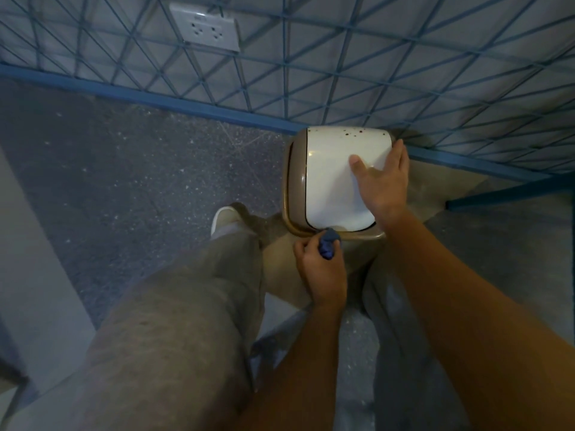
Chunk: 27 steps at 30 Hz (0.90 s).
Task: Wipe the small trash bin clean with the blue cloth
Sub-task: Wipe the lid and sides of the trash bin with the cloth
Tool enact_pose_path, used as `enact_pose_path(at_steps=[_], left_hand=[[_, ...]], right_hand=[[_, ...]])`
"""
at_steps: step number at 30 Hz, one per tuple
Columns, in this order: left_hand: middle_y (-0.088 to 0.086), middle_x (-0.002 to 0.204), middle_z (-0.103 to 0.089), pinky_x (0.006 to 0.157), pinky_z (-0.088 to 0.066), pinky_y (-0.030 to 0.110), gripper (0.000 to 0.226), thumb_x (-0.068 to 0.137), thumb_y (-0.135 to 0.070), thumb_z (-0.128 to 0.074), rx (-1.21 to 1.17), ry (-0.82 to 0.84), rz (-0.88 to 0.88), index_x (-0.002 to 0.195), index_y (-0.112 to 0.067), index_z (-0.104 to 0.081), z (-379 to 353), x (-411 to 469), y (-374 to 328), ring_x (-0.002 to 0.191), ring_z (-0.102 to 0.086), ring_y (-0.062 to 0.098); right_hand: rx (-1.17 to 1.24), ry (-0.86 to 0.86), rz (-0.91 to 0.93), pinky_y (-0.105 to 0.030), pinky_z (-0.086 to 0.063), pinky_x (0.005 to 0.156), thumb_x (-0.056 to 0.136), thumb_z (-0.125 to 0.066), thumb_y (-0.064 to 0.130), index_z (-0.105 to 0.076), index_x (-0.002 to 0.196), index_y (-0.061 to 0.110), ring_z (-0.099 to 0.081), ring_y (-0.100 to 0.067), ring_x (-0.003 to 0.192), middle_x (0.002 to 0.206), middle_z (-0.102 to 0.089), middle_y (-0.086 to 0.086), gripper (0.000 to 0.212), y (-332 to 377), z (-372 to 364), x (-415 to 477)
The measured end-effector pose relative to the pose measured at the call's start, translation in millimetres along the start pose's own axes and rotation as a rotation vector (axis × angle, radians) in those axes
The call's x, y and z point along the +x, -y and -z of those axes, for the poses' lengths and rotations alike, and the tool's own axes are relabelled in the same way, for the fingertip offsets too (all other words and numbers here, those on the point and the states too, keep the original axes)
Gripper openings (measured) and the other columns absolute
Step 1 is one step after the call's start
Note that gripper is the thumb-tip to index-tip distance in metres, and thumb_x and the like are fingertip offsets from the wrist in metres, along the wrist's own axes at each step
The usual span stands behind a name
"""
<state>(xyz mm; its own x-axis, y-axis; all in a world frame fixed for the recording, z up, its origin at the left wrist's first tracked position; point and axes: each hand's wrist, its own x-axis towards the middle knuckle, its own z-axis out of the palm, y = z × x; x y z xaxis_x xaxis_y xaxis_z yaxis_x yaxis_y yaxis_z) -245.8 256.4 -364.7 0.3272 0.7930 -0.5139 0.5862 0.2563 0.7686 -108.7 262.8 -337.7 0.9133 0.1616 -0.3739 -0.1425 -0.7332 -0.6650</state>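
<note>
The small trash bin (292,181) stands on the floor against the wall, with a tan rim and a white swing lid (329,181). Brown specks dot the lid's far edge. My right hand (384,181) lies flat on the right side of the lid, thumb spread on the white surface and fingers along the right edge. My left hand (322,272) grips a bunched blue cloth (328,245), whose tip touches the near rim of the bin. Most of the bin's body is hidden below the lid.
A wall with a blue line pattern and a blue skirting (186,104) runs behind the bin, with a white socket (205,31) high up. My legs in grey trousers and a white shoe (224,219) stand left of the bin on the speckled floor.
</note>
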Motion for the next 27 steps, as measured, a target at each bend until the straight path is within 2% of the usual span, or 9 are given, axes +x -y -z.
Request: enact_pose_path(at_steps=[2, 6, 8, 11, 14, 16, 19, 25, 27], left_hand=[[0.018, 0.113, -0.053, 0.092, -0.043, 0.023, 0.021, 0.081, -0.007, -0.064, 0.005, -0.035, -0.019, 0.099, 0.004, -0.062, -2.6, -0.8, 1.6, 0.094, -0.051, 0.017], [0.001, 0.113, -0.050, 0.086, -0.039, 0.021, 0.022, 0.084, -0.020, -0.061, 0.224, -0.024, -0.147, 0.105, -0.013, -0.064, 11.8, 3.7, 13.2, 0.102, -0.047, 0.011], [0.008, 0.107, -0.055, 0.079, -0.037, 0.023, 0.017, 0.082, -0.014, -0.062, 0.280, -0.119, -0.170, 0.098, -0.008, -0.067, 23.1, 10.3, 21.2, 0.097, -0.053, 0.021], [0.019, 0.103, -0.058, 0.074, -0.033, 0.025, 0.013, 0.078, -0.005, -0.063, 0.286, -0.279, -0.021, 0.089, 0.002, -0.068, 34.9, 24.7, 23.3, 0.090, -0.057, 0.031], [0.019, 0.096, -0.061, 0.074, -0.045, 0.032, 0.014, 0.074, -0.005, -0.067, 0.272, -0.193, -0.175, 0.087, 0.000, -0.068, 25.3, 20.8, 16.1, 0.085, -0.060, 0.031], [0.015, 0.103, -0.059, 0.081, -0.048, 0.035, 0.018, 0.078, -0.012, -0.064, 0.275, -0.079, -0.305, 0.095, -0.006, -0.067, 15.5, 11.8, 10.2, 0.093, -0.058, 0.029], [0.011, 0.122, -0.051, 0.094, -0.039, 0.030, 0.025, 0.086, -0.018, -0.055, 0.306, 0.116, -0.285, 0.109, -0.016, -0.062, 4.9, 7.1, 1.6, 0.113, -0.045, 0.025], [0.014, 0.118, -0.052, 0.093, -0.042, 0.036, 0.025, 0.085, -0.015, -0.056, 0.343, 0.291, -0.275, 0.108, -0.013, -0.062, -11.3, -3.7, -12.9, 0.110, -0.046, 0.029], [0.015, 0.115, -0.053, 0.089, -0.042, 0.034, 0.023, 0.085, -0.013, -0.056, 0.354, 0.268, -0.304, 0.106, -0.011, -0.062, -5.4, 1.4, -11.1, 0.106, -0.048, 0.030]], right_hand=[[0.004, 0.001, -0.004, -0.055, -0.014, 0.117, 0.086, -0.054, 0.049, -0.001, 0.149, 0.019, -0.007, -0.025, 0.146, 0.159, 0.000, 0.000, 0.088, 1.0, 0.0, 0.1], [0.007, -0.001, -0.001, -0.055, -0.013, 0.117, 0.086, -0.054, 0.049, 0.000, 0.149, 0.019, -0.007, -0.025, 0.146, 0.159, 0.000, -0.001, 0.088, 0.1, 0.3, -0.3], [0.010, 0.006, -0.001, -0.056, -0.014, 0.117, 0.086, -0.054, 0.049, 0.000, 0.149, 0.019, -0.006, -0.026, 0.146, 0.159, 0.000, -0.001, 0.089, 0.1, 0.1, -1.2], [0.012, -0.001, -0.006, -0.056, -0.014, 0.117, 0.086, -0.054, 0.049, 0.000, 0.149, 0.019, -0.006, -0.025, 0.146, 0.159, 0.000, -0.001, 0.088, 0.8, 0.6, -2.5], [0.011, -0.002, -0.001, -0.055, -0.013, 0.117, 0.087, -0.054, 0.049, 0.000, 0.149, 0.019, -0.006, -0.025, 0.146, 0.159, 0.000, -0.001, 0.088, 1.7, 0.6, -2.7], [0.014, 0.002, -0.002, -0.055, -0.012, 0.117, 0.087, -0.054, 0.048, 0.000, 0.149, 0.018, -0.005, -0.025, 0.146, 0.159, 0.000, -0.001, 0.088, 1.4, 1.7, -3.0], [0.001, 0.008, 0.003, -0.054, -0.012, 0.117, 0.087, -0.053, 0.049, 0.000, 0.149, 0.018, -0.005, -0.024, 0.146, 0.159, 0.000, -0.001, 0.088, 0.9, 2.1, -2.9], [-0.001, -0.012, 0.022, -0.054, -0.013, 0.117, 0.087, -0.054, 0.049, -0.002, 0.149, 0.016, -0.005, -0.024, 0.146, 0.159, -0.001, -0.003, 0.088, -1.4, 0.4, -2.8], [0.000, -0.009, 0.021, -0.054, -0.013, 0.117, 0.087, -0.053, 0.049, -0.001, 0.149, 0.016, -0.005, -0.024, 0.146, 0.159, -0.001, -0.002, 0.088, -1.2, 0.3, -2.7]])
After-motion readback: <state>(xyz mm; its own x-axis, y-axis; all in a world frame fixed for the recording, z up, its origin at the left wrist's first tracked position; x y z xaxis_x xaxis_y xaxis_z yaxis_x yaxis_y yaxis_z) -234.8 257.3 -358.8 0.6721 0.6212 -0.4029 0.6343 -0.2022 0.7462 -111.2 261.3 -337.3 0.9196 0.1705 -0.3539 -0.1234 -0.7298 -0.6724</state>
